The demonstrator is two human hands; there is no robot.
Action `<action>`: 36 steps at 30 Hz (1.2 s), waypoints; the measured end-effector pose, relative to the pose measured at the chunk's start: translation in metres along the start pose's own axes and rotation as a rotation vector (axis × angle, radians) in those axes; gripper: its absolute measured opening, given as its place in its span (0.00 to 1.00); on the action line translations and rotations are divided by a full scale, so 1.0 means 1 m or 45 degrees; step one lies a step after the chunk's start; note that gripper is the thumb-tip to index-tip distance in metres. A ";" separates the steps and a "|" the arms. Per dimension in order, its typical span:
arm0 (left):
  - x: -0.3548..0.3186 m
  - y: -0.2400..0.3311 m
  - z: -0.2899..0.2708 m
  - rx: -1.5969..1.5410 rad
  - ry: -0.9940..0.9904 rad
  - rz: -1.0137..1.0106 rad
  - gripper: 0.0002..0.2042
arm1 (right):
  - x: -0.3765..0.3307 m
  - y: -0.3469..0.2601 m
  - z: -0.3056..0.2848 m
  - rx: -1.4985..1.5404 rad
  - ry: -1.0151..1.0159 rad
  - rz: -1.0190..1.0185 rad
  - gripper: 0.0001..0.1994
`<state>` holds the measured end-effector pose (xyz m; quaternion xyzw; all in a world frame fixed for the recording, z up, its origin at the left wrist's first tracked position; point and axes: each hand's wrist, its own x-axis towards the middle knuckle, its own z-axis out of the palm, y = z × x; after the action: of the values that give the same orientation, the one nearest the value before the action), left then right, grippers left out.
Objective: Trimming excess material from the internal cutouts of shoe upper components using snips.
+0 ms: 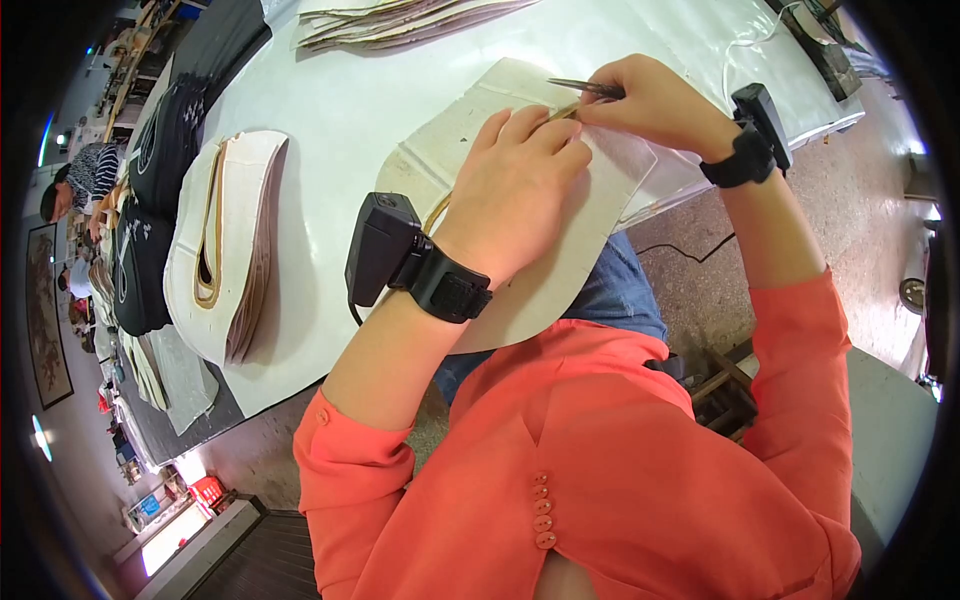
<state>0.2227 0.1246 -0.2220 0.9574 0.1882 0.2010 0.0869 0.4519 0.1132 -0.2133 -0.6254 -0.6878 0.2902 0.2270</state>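
A large pale panel point(540, 290) with rounded ends lies over the table's front edge and partly above my lap. A thin tan strip point(437, 212) runs along it and passes beneath my left hand point(515, 190). That hand's fingers bend over the strip and hold the panel; its thumb is hidden. My right hand point(650, 105) is closed, its fingertips pinching at the strip's far end. In the same hand is a slim, pointed metal tool point(588, 89), like tweezers or small snips, its tip pointing left.
On the white-covered table point(330, 110), a stack of slotted pale panels point(235, 240) stands at left, with black bundles point(140, 250) beyond it. More layered sheets point(400, 22) lie at the far edge. A white cable point(745, 45) runs at far right. Another person point(90, 180) works far left.
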 end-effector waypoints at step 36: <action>0.010 0.011 0.017 0.042 0.110 -0.045 0.15 | -0.136 -0.024 0.026 -0.357 0.433 0.305 0.19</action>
<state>0.2415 0.1168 -0.2312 0.9457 0.2120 0.2375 0.0663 0.4326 -0.0261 -0.2090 -0.7676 -0.5944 0.1075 0.2146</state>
